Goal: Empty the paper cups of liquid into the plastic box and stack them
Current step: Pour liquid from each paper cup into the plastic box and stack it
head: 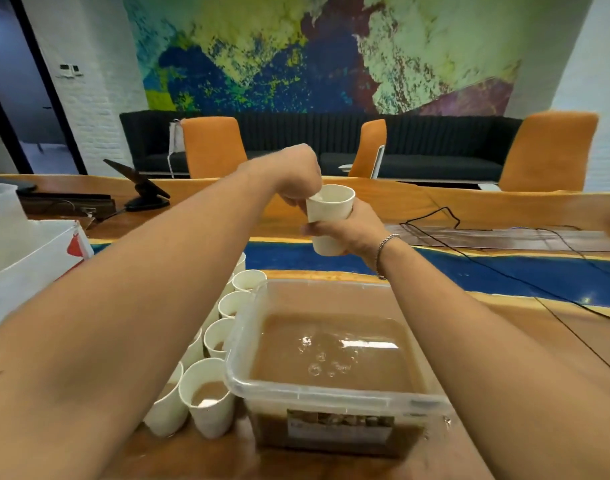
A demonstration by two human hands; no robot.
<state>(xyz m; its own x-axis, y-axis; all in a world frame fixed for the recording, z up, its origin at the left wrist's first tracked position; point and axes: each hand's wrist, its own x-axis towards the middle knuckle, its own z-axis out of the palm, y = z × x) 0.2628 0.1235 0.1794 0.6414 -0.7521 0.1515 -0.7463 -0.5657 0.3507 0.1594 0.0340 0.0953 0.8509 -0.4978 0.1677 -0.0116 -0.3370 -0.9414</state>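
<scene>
- Paper cup (331, 206) held above the far side of the plastic box (331, 398); light, thin-walled, crushable, so best gripped gently round the side.
- Right hand (350, 233) fingers (310, 230) wrapped round its lower half; left hand (296, 174) pinching the rim.
- One cup or a nested stack: unclear; spare cups (208, 403) left of the box, partly hidden by the arm (123, 306).

You're in an office lounge: long wooden table (504, 209), orange chairs (213, 147) on its far side, dark sofa (435, 143), bright mural (331, 50) behind.
</scene>
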